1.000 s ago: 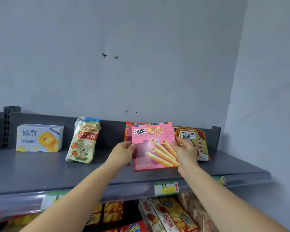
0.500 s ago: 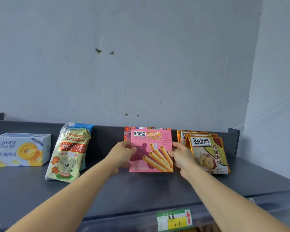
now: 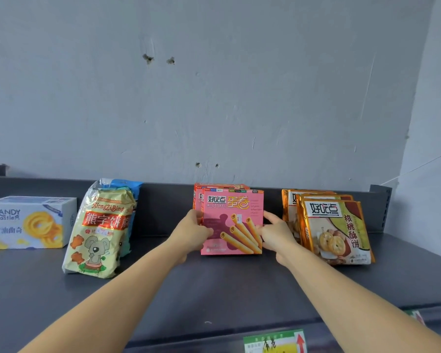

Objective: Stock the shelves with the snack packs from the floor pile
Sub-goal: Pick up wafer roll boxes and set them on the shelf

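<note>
A pink egg-roll box (image 3: 231,220) stands upright on the dark grey top shelf (image 3: 214,289), in front of a red-orange box (image 3: 197,197) of the same kind. My left hand (image 3: 192,234) grips the pink box's left edge. My right hand (image 3: 275,234) holds its right edge, fingers curled against the side. The box's bottom edge sits on the shelf.
Left of the box lean bear-biscuit bags (image 3: 101,230), and a white Landy cookie box (image 3: 28,221) stands at the far left. Orange walnut-cookie packs (image 3: 334,229) lean on the right. A grey wall rises behind. A green price tag (image 3: 274,342) marks the shelf's front edge.
The pink box has gone from held tilted above the shelf to standing upright further back against the red-orange box. My view has come closer to the shelf.
</note>
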`<move>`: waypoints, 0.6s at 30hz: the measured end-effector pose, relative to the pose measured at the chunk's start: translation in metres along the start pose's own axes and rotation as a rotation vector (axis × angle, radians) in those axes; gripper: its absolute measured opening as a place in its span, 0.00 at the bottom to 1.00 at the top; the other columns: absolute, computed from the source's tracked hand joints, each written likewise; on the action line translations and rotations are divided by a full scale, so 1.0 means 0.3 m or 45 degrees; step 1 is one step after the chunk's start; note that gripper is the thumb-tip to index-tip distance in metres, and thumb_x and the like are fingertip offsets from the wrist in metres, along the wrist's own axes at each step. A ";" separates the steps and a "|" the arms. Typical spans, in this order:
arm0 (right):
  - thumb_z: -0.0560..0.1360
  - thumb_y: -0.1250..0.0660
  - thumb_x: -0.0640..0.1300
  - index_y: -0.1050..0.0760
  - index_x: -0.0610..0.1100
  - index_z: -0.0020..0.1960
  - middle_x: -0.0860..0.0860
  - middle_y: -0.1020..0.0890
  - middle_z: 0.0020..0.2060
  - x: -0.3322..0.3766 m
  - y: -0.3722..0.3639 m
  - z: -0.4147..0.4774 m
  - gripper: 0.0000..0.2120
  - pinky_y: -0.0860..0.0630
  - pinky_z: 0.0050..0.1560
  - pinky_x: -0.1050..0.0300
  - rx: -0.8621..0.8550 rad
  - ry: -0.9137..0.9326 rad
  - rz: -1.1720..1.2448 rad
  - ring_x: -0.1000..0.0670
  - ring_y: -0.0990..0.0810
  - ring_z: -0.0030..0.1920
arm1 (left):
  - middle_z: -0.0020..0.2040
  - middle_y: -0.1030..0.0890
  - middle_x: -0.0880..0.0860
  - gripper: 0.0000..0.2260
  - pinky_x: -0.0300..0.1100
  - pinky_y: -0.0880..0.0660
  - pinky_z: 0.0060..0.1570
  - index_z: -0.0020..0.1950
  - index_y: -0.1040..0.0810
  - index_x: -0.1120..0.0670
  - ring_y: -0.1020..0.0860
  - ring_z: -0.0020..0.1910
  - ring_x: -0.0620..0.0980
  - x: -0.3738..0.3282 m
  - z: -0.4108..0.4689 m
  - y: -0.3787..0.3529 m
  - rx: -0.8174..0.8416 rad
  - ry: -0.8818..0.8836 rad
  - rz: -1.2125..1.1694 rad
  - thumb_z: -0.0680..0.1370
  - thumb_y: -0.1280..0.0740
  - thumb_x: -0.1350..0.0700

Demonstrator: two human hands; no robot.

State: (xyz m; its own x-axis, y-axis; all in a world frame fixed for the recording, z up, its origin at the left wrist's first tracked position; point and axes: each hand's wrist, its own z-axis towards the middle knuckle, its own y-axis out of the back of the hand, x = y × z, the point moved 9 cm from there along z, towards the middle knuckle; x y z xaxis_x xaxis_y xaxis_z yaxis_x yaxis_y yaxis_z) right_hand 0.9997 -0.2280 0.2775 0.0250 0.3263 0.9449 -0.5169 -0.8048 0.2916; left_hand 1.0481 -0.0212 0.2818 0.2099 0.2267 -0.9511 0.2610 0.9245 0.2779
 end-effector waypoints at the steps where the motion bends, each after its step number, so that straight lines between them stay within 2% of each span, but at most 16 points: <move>1: 0.79 0.37 0.42 0.36 0.52 0.74 0.48 0.22 0.62 0.003 -0.002 0.001 0.24 0.23 0.47 0.56 0.005 0.014 -0.020 0.51 0.24 0.56 | 0.50 0.23 0.46 0.18 0.53 0.22 0.55 0.65 0.33 0.54 0.21 0.55 0.53 0.001 -0.001 -0.003 0.001 0.003 0.012 0.77 0.35 0.64; 3: 0.80 0.37 0.42 0.37 0.51 0.74 0.49 0.24 0.64 0.008 -0.003 -0.001 0.24 0.29 0.39 0.62 0.013 0.034 -0.060 0.52 0.25 0.57 | 0.52 0.23 0.47 0.19 0.51 0.23 0.57 0.66 0.33 0.54 0.21 0.55 0.52 0.002 -0.002 -0.005 -0.003 0.007 0.036 0.77 0.35 0.64; 4: 0.80 0.38 0.42 0.37 0.51 0.74 0.49 0.24 0.65 0.009 -0.003 -0.001 0.24 0.30 0.39 0.63 0.019 0.042 -0.079 0.51 0.25 0.59 | 0.53 0.23 0.48 0.20 0.51 0.23 0.58 0.67 0.33 0.55 0.21 0.55 0.51 0.004 -0.003 -0.006 -0.006 0.009 0.047 0.76 0.34 0.63; 6: 0.80 0.38 0.42 0.38 0.50 0.75 0.48 0.26 0.67 0.010 0.003 0.000 0.25 0.28 0.48 0.59 0.025 0.053 -0.128 0.48 0.27 0.64 | 0.53 0.22 0.49 0.21 0.49 0.23 0.57 0.68 0.33 0.54 0.21 0.55 0.51 0.005 -0.011 -0.008 -0.019 0.011 0.092 0.76 0.34 0.62; 8: 0.80 0.38 0.43 0.40 0.48 0.75 0.47 0.27 0.68 0.014 0.015 -0.009 0.25 0.28 0.55 0.54 0.023 0.053 -0.180 0.46 0.28 0.67 | 0.49 0.23 0.47 0.20 0.44 0.24 0.51 0.67 0.32 0.54 0.22 0.53 0.49 -0.004 -0.032 -0.011 -0.034 -0.001 0.170 0.77 0.34 0.60; 10: 0.80 0.38 0.43 0.39 0.47 0.75 0.47 0.27 0.68 0.014 0.033 -0.019 0.25 0.26 0.57 0.52 0.022 0.054 -0.238 0.46 0.28 0.65 | 0.48 0.24 0.45 0.19 0.41 0.28 0.49 0.67 0.32 0.53 0.23 0.52 0.49 -0.015 -0.057 -0.015 -0.048 -0.010 0.247 0.77 0.34 0.60; 12: 0.80 0.38 0.43 0.38 0.47 0.74 0.47 0.28 0.68 0.015 0.056 -0.035 0.24 0.25 0.60 0.50 0.021 0.063 -0.292 0.46 0.28 0.65 | 0.51 0.24 0.47 0.19 0.41 0.29 0.50 0.67 0.32 0.53 0.24 0.53 0.49 -0.027 -0.081 -0.020 -0.061 -0.018 0.311 0.77 0.35 0.59; 14: 0.80 0.38 0.44 0.37 0.46 0.74 0.47 0.30 0.70 0.018 0.077 -0.056 0.23 0.28 0.64 0.49 0.034 0.083 -0.347 0.45 0.30 0.68 | 0.52 0.24 0.48 0.19 0.41 0.28 0.51 0.67 0.31 0.53 0.24 0.54 0.50 -0.041 -0.104 -0.026 -0.077 -0.029 0.353 0.77 0.35 0.59; 18: 0.79 0.37 0.45 0.37 0.46 0.74 0.47 0.31 0.71 0.024 0.117 -0.106 0.24 0.30 0.64 0.49 0.072 0.132 -0.452 0.45 0.31 0.70 | 0.56 0.22 0.52 0.17 0.46 0.25 0.54 0.64 0.29 0.54 0.22 0.54 0.52 -0.068 -0.150 -0.043 -0.113 -0.050 0.453 0.76 0.34 0.58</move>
State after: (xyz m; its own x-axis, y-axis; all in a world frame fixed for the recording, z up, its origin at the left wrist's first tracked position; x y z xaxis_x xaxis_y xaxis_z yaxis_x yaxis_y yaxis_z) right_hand 0.9545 -0.2381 0.2897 0.1055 0.6361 0.7644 -0.4434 -0.6579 0.6087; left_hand 0.9980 -0.0239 0.2918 0.3092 0.5286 -0.7905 0.0825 0.8132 0.5761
